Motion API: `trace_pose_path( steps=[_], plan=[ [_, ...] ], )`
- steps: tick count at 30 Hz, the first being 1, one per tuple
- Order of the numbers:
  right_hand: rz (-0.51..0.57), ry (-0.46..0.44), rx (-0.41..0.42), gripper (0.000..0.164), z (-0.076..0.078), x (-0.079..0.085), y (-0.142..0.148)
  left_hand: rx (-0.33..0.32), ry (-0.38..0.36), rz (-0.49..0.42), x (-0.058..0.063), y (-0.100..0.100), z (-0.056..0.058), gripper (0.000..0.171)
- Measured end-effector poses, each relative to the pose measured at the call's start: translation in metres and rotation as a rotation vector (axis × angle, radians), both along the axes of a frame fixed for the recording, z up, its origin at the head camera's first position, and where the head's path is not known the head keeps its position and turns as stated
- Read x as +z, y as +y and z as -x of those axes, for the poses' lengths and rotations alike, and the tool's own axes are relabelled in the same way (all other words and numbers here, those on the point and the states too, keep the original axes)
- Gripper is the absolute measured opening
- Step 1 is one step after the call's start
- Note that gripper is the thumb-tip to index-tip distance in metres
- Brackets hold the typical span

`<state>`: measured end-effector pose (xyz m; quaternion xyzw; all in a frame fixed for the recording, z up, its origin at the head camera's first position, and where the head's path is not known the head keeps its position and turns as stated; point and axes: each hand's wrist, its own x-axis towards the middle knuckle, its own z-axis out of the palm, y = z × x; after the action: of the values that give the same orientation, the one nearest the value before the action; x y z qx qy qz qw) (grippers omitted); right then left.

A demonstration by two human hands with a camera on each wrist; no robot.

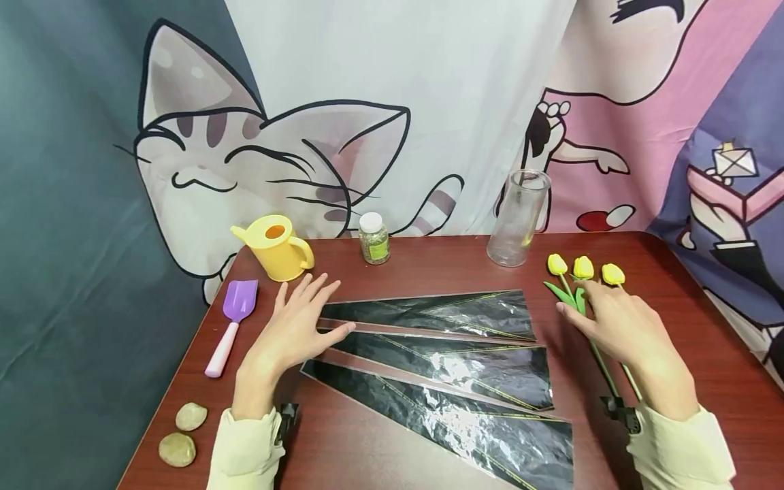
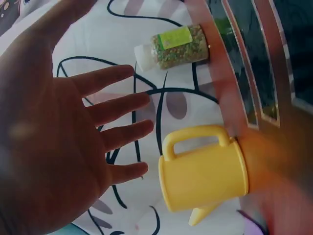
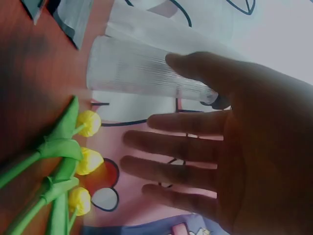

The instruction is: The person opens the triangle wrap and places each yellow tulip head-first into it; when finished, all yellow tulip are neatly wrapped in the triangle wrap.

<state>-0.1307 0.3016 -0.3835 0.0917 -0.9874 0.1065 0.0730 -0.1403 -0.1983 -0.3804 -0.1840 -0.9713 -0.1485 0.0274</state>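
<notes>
My left hand (image 1: pixel 295 327) is held with fingers spread and holds nothing. Beyond its fingertips stands a yellow watering can (image 1: pixel 278 253), which also shows in the left wrist view with its handle and spout. A jar of small green and brown grains (image 1: pixel 374 239) with a white cap stands farther back. My right hand (image 1: pixel 626 333), its fingers extended and palm empty, overlaps the stems of the yellow tulips (image 1: pixel 584 268) in the head view. The right wrist view shows the tulips' green leaves (image 3: pixel 62 142) and a clear ribbed glass vase (image 3: pixel 132 68) near that hand.
Three dark, shiny plastic sleeves (image 1: pixel 429 316) with yellow lines fan out between the hands. A purple scoop with a pink handle (image 1: pixel 241 299) and two smooth stones (image 1: pixel 177 450) lie at the left edge. A cartoon cat curtain (image 1: pixel 478 82) hangs behind the table.
</notes>
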Motion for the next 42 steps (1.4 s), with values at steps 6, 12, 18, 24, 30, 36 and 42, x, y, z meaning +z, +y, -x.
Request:
trace_pose_path(
  steps=[6,12,18,24,30,36,42],
  plan=[
    [-0.010,-0.125,-0.047,0.062,0.000,-0.002,0.000,-0.104,0.040,-0.023,-0.015,0.027,0.015,0.061],
    [0.001,-0.193,-0.056,0.065,-0.001,-0.008,0.005,-0.205,-0.008,-0.056,-0.027,0.091,0.036,0.054],
    [0.011,-0.229,-0.065,0.056,0.001,-0.013,0.008,-0.267,0.026,-0.059,-0.035,0.156,0.055,0.043],
    [0.057,-0.240,-0.070,0.038,0.002,-0.017,0.012,-0.304,0.046,-0.089,-0.040,0.214,0.063,0.033],
    [0.061,-0.267,-0.092,0.034,0.004,-0.021,0.014,-0.276,-0.019,-0.043,-0.057,0.246,0.066,0.032],
    [0.062,-0.264,-0.089,0.031,0.005,-0.023,0.014,-0.267,0.001,0.037,-0.066,0.258,0.066,0.037],
    [0.067,-0.242,-0.059,0.033,0.006,-0.023,0.014,-0.262,0.020,0.057,-0.067,0.265,0.070,0.035]
  ],
)
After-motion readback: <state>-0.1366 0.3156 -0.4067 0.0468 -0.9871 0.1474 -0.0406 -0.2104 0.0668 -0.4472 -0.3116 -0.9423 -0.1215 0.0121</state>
